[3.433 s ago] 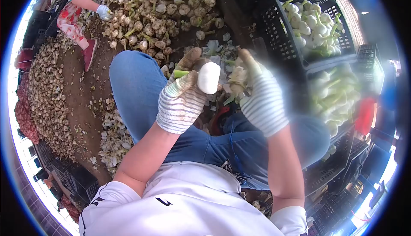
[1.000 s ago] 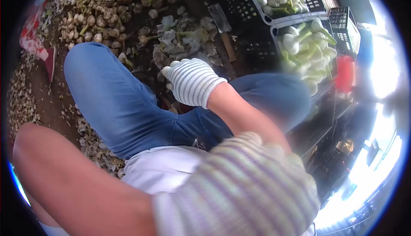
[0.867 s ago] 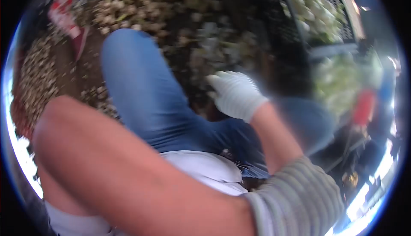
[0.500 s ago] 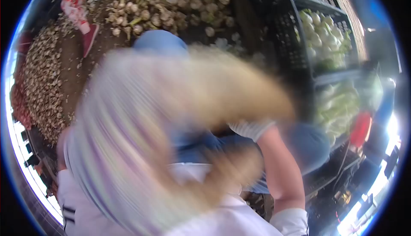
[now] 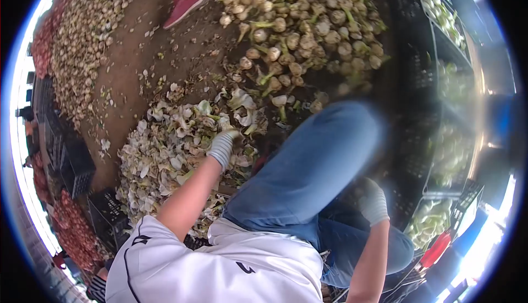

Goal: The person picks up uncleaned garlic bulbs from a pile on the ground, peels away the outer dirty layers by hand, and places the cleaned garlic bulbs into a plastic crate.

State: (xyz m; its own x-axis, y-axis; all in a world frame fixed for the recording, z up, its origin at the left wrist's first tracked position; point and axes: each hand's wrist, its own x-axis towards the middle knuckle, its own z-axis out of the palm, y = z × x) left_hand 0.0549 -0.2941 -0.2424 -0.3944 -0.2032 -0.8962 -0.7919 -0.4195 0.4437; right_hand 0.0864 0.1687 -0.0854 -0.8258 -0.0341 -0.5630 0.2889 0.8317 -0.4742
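My left hand [image 5: 223,148], in a striped glove, reaches down at the edge of a heap of pale peelings [image 5: 165,154], left of my raised knee. Its fingertips are dark and blend into the peelings, so what they hold, if anything, is unclear. My right hand [image 5: 373,199], also gloved, is low beside my other leg, to the right of the raised knee. Its fingers are blurred in shadow. Unpeeled garlic bulbs with stems [image 5: 308,33] are piled on the ground beyond my knee.
Black crates of pale bulbs [image 5: 429,223] line the right side. At the left lie a long heap of small bulbs [image 5: 82,44], black crates [image 5: 74,160] and red net sacks [image 5: 74,229]. A person's red shoe [image 5: 184,9] is at the top.
My left hand, blurred and close to the camera before, is now down at the peelings. The view has turned, my knee stands further right, and the peelings heap has come into view.
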